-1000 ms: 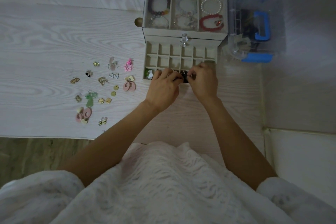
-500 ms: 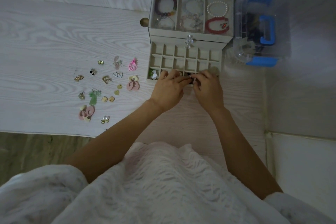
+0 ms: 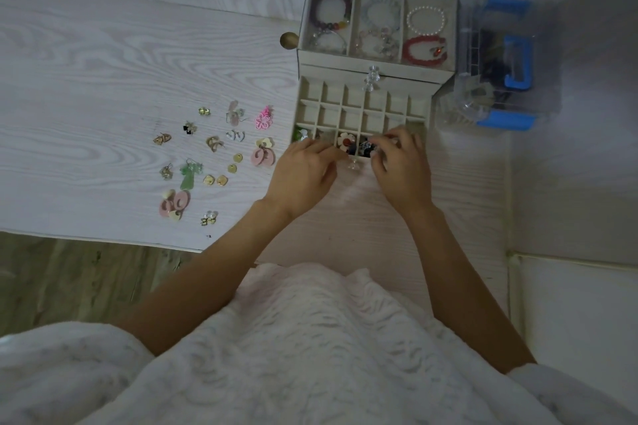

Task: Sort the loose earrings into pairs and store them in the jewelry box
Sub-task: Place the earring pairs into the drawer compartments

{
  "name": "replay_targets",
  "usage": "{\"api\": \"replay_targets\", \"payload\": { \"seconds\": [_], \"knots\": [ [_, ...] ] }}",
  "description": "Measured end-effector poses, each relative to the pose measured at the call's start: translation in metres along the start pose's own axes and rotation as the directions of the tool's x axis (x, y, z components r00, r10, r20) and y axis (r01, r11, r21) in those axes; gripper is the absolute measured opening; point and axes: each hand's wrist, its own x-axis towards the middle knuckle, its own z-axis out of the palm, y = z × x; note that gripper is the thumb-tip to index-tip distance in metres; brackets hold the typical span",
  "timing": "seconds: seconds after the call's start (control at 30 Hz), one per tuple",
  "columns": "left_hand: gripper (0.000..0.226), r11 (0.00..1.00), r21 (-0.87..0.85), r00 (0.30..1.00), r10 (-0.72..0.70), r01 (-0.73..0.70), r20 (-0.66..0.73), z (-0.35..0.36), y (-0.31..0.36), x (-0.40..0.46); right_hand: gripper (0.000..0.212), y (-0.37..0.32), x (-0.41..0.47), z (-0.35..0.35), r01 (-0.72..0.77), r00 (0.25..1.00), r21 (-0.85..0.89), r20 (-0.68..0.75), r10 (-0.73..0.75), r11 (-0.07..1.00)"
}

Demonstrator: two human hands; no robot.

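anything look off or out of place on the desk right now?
Nothing damaged or spilled. The loose earrings lie scattered left of the jewelry box, as expected mid-sort. The only oddity is a small brass-coloured round object against the box's left wall, apart from the earrings; what it is cannot be told.

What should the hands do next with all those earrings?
Probably the left hand should reach for the pink flower earrings on the table. Both hands sit at the drawer's front row, which already holds earrings, many compartments look empty, and loose pairs wait to its left.
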Motion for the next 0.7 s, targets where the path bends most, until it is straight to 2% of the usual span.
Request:
{"api": "replay_targets", "payload": {
  "seconds": [0.13, 0.3, 0.43, 0.53, 0.63, 0.7],
  "knots": [
    [0.033, 0.986, -0.106, 0.985, -0.140, 0.129, -0.099, -0.037, -0.002, -0.024, 0.022, -0.025, -0.009, -0.007, 0.113, 0.994, 0.043, -0.021, -0.112, 0.993],
    [0.024, 0.940, -0.081, 0.936, -0.339, 0.332, -0.096, -0.056, -0.033, -0.081, 0.020, -0.073, -0.031, 0.016, 0.310, 0.931, 0.130, 0.161, -0.328, 0.942],
    [0.017, 0.858, -0.054, 0.840, -0.512, 0.511, -0.178, -0.058, -0.057, -0.135, 0.024, -0.107, -0.041, 0.044, 0.373, 0.852, 0.186, 0.319, -0.415, 0.909],
    [0.025, 0.792, -0.055, 0.769, -0.605, 0.608, -0.207, -0.056, -0.069, -0.163, 0.029, -0.127, -0.043, 0.062, 0.391, 0.817, 0.224, 0.362, -0.448, 0.893],
    [0.031, 0.711, -0.109, 0.689, -0.701, 0.694, -0.184, -0.058, -0.076, -0.181, 0.035, -0.149, -0.043, 0.078, 0.422, 0.777, 0.247, 0.397, -0.488, 0.872],
    [0.032, 0.690, -0.117, 0.675, -0.724, 0.715, -0.144, -0.057, -0.077, -0.184, 0.038, -0.163, -0.042, 0.086, 0.430, 0.763, 0.255, 0.410, -0.500, 0.866]
  ]
}}
